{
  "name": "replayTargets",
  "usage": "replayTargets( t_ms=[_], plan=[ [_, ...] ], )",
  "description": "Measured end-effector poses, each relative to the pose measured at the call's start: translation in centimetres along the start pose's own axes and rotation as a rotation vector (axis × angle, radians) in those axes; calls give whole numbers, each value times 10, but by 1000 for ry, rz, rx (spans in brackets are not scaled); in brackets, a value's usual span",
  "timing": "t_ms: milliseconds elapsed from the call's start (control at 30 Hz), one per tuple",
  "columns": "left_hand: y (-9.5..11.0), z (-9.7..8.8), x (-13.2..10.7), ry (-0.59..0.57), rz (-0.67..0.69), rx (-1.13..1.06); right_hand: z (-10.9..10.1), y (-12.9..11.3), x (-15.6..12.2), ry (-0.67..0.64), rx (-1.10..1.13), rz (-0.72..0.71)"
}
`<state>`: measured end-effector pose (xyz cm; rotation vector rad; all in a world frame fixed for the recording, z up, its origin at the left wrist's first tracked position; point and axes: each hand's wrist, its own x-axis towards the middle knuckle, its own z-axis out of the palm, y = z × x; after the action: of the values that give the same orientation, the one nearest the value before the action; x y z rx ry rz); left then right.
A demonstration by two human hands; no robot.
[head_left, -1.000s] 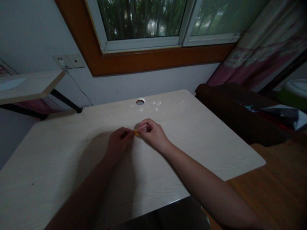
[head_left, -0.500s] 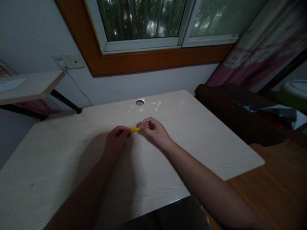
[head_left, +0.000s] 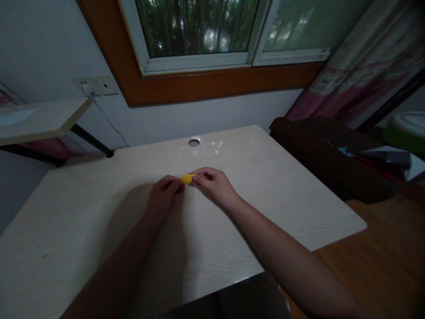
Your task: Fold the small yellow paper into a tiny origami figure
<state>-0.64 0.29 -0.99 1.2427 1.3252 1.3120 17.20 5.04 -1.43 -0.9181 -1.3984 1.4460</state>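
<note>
Between my two hands is a small yellow piece (head_left: 187, 179), flat-looking and tapered; its exact kind is too small to tell. Its left end is pinched between the thumb and fingers of my left hand (head_left: 163, 190). My right hand (head_left: 214, 184) grips the other end with thumb and fingertips, hiding that tip. Both hands are just over the middle of the pale wood-grain table (head_left: 226, 239), and their shadows fall on its top.
A round cable hole (head_left: 194, 142) is near the table's back edge. To the left, a raised shelf (head_left: 49, 126) stands on black legs. Behind are a window (head_left: 199, 31) and a wall socket (head_left: 96, 86) with a cord. Dark brown furniture (head_left: 318, 155) is at the right.
My right fingers have closed further over the right end of the yellow piece, and the piece shows a broader face. My left hand has hardly moved.
</note>
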Motion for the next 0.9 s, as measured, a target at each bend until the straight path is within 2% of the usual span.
replayTargets(
  t_ms=[233, 400, 533, 733, 900],
  plan=[
    [8, 1, -4, -121, -39, 39, -2, -7, -2, -13, -7, -17],
    [10, 0, -3, -92, 7, 99, -2, -6, -4, -76, -19, -16],
    [10, 2, -3, -108, -20, 138, -1, -6, -4, -82, -94, -41],
    [8, 5, -5, -194, -97, -2, 1, -5, -3, -48, 22, -80],
    [5, 2, -4, -289, -165, -92, 2, -7, -4, -69, 106, -58]
  ],
)
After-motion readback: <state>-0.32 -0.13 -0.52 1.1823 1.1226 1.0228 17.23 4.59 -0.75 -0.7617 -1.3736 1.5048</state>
